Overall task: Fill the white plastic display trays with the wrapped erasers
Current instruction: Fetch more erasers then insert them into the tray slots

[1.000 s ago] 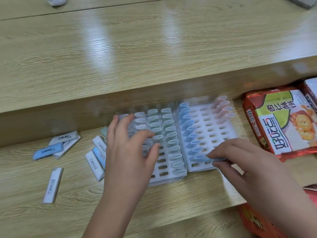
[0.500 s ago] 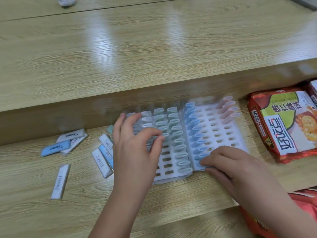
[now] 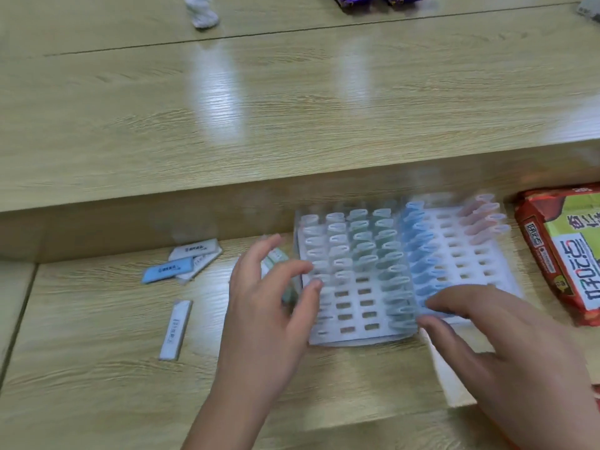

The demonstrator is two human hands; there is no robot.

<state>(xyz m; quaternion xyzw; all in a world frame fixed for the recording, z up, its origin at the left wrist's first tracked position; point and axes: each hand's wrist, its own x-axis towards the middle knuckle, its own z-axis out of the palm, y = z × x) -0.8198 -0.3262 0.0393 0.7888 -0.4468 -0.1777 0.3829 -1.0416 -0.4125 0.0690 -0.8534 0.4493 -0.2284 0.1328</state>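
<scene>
Two white plastic trays lie side by side on the lower wooden shelf. The left tray (image 3: 354,332) holds columns of white and green wrapped erasers, with open slots in its near middle. The right tray (image 3: 461,264) holds a blue column and a few pink erasers at its far right. My left hand (image 3: 269,310) hovers with spread fingers over the left tray's left edge and some loose erasers (image 3: 276,254). My right hand (image 3: 487,339) lies with straight fingers on the near end of the blue column. The frame is blurred.
More loose erasers lie to the left: a small pile (image 3: 194,254) with a blue one (image 3: 165,270), and a single white one (image 3: 175,329). A red and green snack packet (image 3: 565,251) lies right of the trays. A raised wooden top (image 3: 292,125) runs behind.
My left hand has slid left off the tray's slots toward the loose erasers. My right hand has flattened over the near blue erasers. The view has shifted left.
</scene>
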